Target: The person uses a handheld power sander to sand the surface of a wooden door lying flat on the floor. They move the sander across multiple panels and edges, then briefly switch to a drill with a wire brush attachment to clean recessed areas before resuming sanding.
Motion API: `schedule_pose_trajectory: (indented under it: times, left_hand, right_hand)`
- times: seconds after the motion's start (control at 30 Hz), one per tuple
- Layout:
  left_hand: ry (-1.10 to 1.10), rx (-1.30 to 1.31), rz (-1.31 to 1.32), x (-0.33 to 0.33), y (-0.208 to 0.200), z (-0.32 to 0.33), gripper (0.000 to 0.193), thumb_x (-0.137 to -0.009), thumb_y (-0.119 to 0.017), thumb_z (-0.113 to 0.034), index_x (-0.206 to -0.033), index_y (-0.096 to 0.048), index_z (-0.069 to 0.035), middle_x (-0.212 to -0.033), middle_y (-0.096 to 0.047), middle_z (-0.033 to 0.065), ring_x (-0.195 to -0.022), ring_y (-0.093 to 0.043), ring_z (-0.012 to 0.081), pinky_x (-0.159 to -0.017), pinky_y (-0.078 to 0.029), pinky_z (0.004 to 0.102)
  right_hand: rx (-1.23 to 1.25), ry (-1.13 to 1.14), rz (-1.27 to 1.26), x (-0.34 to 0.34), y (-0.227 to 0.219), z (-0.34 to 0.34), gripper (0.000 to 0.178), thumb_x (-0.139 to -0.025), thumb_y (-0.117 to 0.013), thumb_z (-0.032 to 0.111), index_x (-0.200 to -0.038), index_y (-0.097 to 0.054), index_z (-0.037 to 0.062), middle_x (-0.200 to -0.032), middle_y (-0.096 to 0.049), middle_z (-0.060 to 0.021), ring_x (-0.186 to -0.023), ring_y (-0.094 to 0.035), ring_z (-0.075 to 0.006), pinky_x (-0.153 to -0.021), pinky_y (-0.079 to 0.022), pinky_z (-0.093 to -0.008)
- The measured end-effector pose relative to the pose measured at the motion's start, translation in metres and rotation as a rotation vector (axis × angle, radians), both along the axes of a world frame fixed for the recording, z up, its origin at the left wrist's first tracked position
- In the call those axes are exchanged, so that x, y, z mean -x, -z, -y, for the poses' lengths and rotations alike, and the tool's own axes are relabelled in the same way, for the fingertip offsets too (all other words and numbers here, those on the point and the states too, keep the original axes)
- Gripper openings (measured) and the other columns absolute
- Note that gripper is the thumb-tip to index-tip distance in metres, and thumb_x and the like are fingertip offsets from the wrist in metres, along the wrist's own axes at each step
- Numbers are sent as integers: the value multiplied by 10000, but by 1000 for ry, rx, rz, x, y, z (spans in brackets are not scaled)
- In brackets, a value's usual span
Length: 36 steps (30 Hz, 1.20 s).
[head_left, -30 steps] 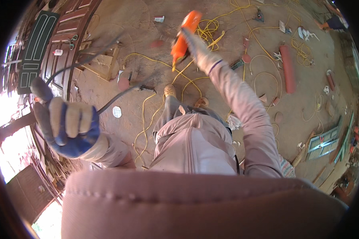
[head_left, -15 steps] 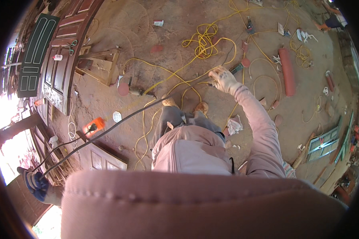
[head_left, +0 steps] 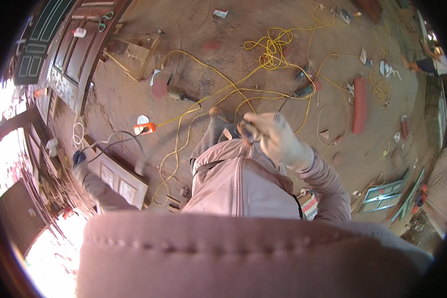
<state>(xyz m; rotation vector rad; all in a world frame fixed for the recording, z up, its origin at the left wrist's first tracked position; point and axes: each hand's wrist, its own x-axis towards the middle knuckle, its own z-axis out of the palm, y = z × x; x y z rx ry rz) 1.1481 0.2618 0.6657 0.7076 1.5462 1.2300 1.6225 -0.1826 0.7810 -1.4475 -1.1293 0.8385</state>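
One thin dark cord [head_left: 115, 142] loops by my blue-gloved left hand [head_left: 78, 158]. Its grip and that of my pale-gloved right hand [head_left: 279, 139] are unclear.

Right hand [head_left: 278, 141] is swinging in toward the jacket [head_left: 223, 186], left hand [head_left: 78, 158] is pushing forward, orange block [head_left: 145, 128] is now lying right by the white disc [head_left: 142, 119]!

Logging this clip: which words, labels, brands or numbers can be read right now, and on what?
None can be read.
White packet at the top: too small.
Round white piece beside the orange socket block: marks too blurred.
White bottle on the brown door: too small.
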Motion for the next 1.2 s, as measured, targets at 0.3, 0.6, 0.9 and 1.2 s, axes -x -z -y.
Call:
schedule_pose_trajectory:
  times: [0.3,0.6,0.9,1.2]
  left_hand:
    - [800,135,-34,-130,214,91,444,-907,-513,-384,-1244,-526,-95,-1138,-612,71,-995,-599,223,-884,-473,400]
    - [607,48,1696,-362,244,395,362,-1003,-425,-250,-1364,-428,-219,-1088,-622,60,-879,-618,96,-669,-518,227]
    - [-106,651,382,-357,91,423,291,-917,-464,-460,-1024,-524,-196,-789,-577,31,-621,-546,146,-522,-438,302]
    - [-481,248,896,-314,-38,376,513,-874,-467,-636,-724,-552,-153,-627,-504,-20,-493,-449,121,-417,-316,271]
  right_hand:
    - [122,-437,-414,-15,-83,-141,393,-928,-576,400,-799,-523,32,-672,-468,7,-584,-394,-73,-539,-326,-243]
    - [65,-491,-1155,-47,-27,-161,292,-980,-474,343,-885,-527,72,-576,-327,53,-532,-336,-102,-548,-350,-315]
    - [290,-410,-864,-126,97,-166,671,-917,-409,600,-1291,-502,51,-1143,-605,-147,-1026,-599,-251,-803,-554,-404]
    - [305,-1310,420,8,270,-73,335,-947,-503,278,-1199,-440,67,-1155,-435,-66,-1003,-466,-159,-783,-454,-308]
